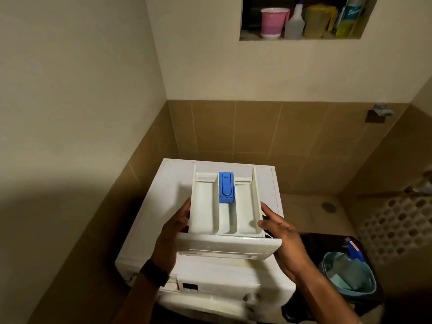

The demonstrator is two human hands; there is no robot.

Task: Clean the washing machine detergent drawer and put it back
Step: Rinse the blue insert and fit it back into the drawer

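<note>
White detergent drawer (224, 220) held in the air above the top of the washing machine (170, 183), out of its slot, front panel toward the camera. Three compartments open upward; blue insert (226, 187) seated at the far end of the middle one. Left hand (174, 226) against the drawer's left wall, grip closed around that side, fingers hidden behind it; dark watch (154, 272) on the wrist. Right hand (284, 239) at the right wall and the corner of the front panel, thumb on the rim, grip curled around the drawer's side. Below the drawer, the machine's control panel (210, 284), blurred. To the right on the floor, a pale blue bucket (369, 284) with a spray bottle (350, 260) standing in it. High on the wall, a recessed shelf (301, 38) with a pink cup (272, 22), a clear spray bottle (295, 22) and yellowish containers (315, 19).
</note>
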